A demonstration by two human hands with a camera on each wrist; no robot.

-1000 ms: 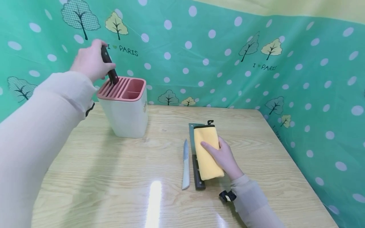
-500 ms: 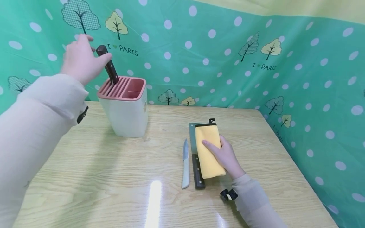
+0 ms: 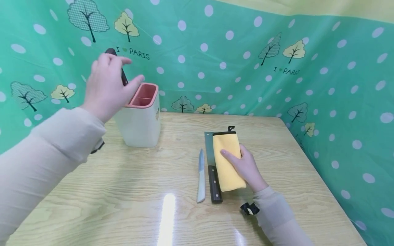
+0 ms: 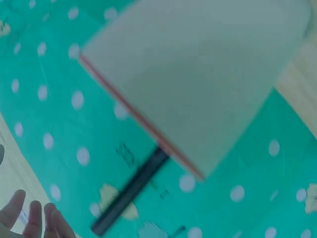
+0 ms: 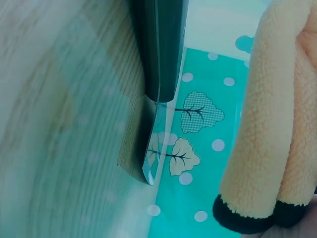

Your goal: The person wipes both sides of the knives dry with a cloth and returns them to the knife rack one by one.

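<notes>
My left hand [image 3: 107, 85] is raised in front of the knife holder [image 3: 138, 128], a white box with a pink slotted top. Its fingers are spread and hold nothing. Behind the hand, a dark-handled knife [image 3: 124, 78] stands in a slot; in the left wrist view its black handle [image 4: 130, 191] juts out, apart from the fingers. My right hand [image 3: 247, 167] grips a folded yellow towel [image 3: 229, 160] with dark trim, thumb on top. The towel overlaps the edge of a cleaver [image 3: 214, 184] lying on the table. The right wrist view shows the towel's fuzzy folds [image 5: 262, 148] close up.
A small knife with a pale handle [image 3: 201, 188] lies left of the cleaver, blade pointing away. Light wood covers the table [image 3: 154, 177]. A green dotted curtain [image 3: 191, 68] hangs along the back and right sides.
My left hand let go of the knife handle, drew back to the left, then swung right and lower across the holder. The right hand and towel shifted slightly right and away.
</notes>
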